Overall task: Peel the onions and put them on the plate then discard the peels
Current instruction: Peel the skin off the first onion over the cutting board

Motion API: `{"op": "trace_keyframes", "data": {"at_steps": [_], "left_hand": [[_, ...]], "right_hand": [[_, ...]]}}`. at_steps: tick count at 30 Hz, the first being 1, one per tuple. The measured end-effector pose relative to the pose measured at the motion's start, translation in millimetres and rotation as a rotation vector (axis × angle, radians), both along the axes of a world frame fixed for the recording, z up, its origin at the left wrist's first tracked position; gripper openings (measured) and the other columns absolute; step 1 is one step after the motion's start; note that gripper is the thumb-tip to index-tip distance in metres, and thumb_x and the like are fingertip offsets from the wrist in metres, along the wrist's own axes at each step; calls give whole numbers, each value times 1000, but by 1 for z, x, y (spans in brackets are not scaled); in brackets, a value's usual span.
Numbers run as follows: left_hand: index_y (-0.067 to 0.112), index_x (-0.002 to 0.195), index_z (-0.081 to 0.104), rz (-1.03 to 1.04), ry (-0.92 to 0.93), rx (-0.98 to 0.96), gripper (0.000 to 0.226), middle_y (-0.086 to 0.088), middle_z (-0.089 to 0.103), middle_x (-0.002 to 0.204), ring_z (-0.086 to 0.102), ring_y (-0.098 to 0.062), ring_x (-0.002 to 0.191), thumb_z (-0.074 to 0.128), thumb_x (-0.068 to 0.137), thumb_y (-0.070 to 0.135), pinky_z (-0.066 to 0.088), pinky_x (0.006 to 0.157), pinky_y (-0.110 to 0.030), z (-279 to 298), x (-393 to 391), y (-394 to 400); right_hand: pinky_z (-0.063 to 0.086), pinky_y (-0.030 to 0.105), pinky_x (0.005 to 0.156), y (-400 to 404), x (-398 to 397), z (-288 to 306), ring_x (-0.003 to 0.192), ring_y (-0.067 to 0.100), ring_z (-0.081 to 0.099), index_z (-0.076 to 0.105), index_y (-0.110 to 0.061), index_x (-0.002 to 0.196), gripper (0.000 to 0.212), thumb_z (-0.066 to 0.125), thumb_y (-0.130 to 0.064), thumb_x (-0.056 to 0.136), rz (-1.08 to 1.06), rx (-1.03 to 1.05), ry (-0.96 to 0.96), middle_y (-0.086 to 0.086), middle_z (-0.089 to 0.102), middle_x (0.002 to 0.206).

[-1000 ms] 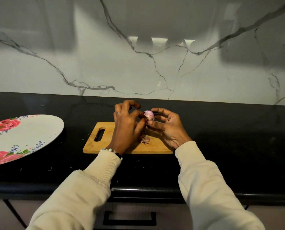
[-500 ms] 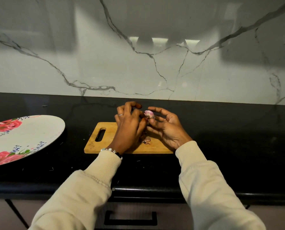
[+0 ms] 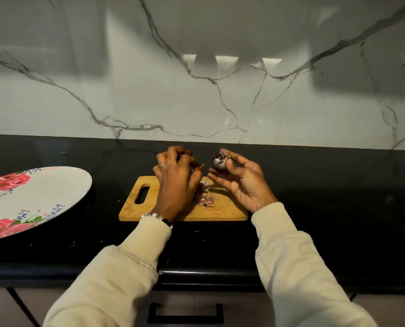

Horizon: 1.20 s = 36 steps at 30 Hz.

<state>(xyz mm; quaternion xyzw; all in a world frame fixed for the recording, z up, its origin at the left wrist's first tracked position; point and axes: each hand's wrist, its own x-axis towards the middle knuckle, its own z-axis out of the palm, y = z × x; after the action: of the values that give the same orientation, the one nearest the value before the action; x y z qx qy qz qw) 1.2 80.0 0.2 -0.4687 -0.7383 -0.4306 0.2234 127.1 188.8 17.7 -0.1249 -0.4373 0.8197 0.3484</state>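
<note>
A person stands at a black bench with a small wooden cutting board [image 3: 220,210] in front of them, which serves here as the landmark.

The right hand [image 3: 240,182] hovers above the far right part of the board, palm turned up and inward. Its thumb and fingertips pinch a small, partly peeled onion [image 3: 220,160], held up above the board's far edge, with dark purple skin still clinging to it. The other fingers spread loosely.

The left hand [image 3: 176,178] hangs over the middle of the board, back of the hand toward the camera, fingers curled in. Its thumb and forefinger appear to pinch a tiny scrap of skin [image 3: 202,165], held just apart from the onion. The scrap is too small to be sure of.

A little heap of peels [image 3: 205,197] lies on the board near its centre, partly under the left hand. A large floral plate [image 3: 55,197] sits well to the left of the board, with no onion showing on the part in view.

Risks, as a judgement: the onion is held by fingertips only, so a firm tug on stubborn skin could pop it loose and send it rolling off the board onto the bench. Light scraps dropped from this height may drift past the board and scatter on the bench, making clean-up harder. Skin left on would end up on the plate.
</note>
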Motion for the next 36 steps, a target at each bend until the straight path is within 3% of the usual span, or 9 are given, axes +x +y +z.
{"op": "trace_keyframes", "data": {"at_steps": [4, 7, 11, 20, 29, 36], "left_hand": [[19, 106, 70, -50, 18, 54, 19, -7, 50, 124, 34, -24, 116, 68, 87, 22, 28, 89, -40, 1, 2, -2], [21, 107, 71, -82, 72, 87, 23, -8, 52, 121, 38, -24, 113, 71, 85, 29, 26, 86, -37, 3, 3, -3], [20, 106, 72, -90, 124, 111, 25, -11, 54, 120, 41, -26, 110, 76, 81, 21, 29, 83, -36, 3, 3, -4], [18, 93, 72, -106, 164, 83, 17, -11, 53, 122, 36, -26, 113, 72, 79, 27, 37, 85, -39, 4, 3, -7], [14, 94, 72, -111, 191, 25, 15, -11, 47, 128, 31, -26, 118, 73, 82, 23, 33, 89, -42, 3, 6, -9], [12, 95, 64, -102, 152, -30, 21, -9, 43, 134, 27, -20, 118, 58, 86, 30, 26, 89, -37, 2, 9, -5]], "right_hand": [[60, 41, 70, -1, 1, 1, 85, 33, 70, 66, -9, 116, 25, 50, 0, 97, -16, 90, -79, 18, 71, 100], [61, 38, 65, -1, 1, 1, 92, 33, 69, 67, -11, 115, 25, 52, -2, 97, 2, 91, -104, 19, 71, 105], [62, 40, 68, -2, -1, 0, 89, 28, 73, 69, -11, 111, 24, 52, -3, 97, 60, 128, -131, 16, 73, 102], [61, 33, 64, -5, -2, -2, 84, 31, 69, 67, -8, 114, 26, 48, 2, 98, 79, 162, -151, 16, 72, 100], [60, 37, 74, -4, -2, -4, 93, 34, 67, 66, -6, 114, 25, 48, 3, 99, 66, 190, -180, 17, 68, 110], [58, 37, 71, -3, -4, -5, 77, 25, 69, 68, -9, 109, 21, 50, -4, 100, 38, 229, -233, 14, 72, 96]]}}
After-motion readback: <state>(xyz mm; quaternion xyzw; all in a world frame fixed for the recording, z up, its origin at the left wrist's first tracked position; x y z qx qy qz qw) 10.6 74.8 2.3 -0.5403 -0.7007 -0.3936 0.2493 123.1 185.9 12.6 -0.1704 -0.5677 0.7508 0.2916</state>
